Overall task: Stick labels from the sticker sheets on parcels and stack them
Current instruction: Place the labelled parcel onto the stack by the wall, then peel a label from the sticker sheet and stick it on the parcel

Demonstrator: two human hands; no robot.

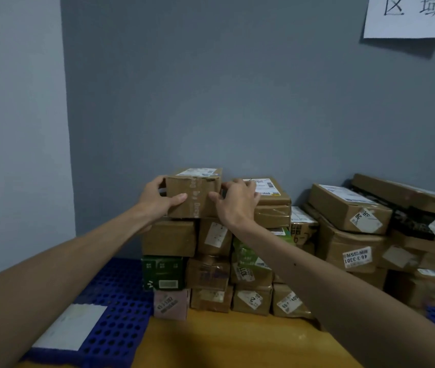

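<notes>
A small brown cardboard parcel (197, 197) with a white label on top sits at the top of a stack of parcels (211, 261) against the grey wall. My left hand (158, 200) grips its left side, thumb across the front face. My right hand (237, 201) grips its right side, fingers curled over the right edge. A white sticker sheet (70, 328) lies on the blue perforated pallet (120, 328) at the lower left.
More labelled brown parcels (349, 208) are piled to the right against the wall. A yellow-brown surface (224, 341) lies in front of the stack. A paper sign (410, 14) hangs on the wall at the upper right. The wall corner is on the left.
</notes>
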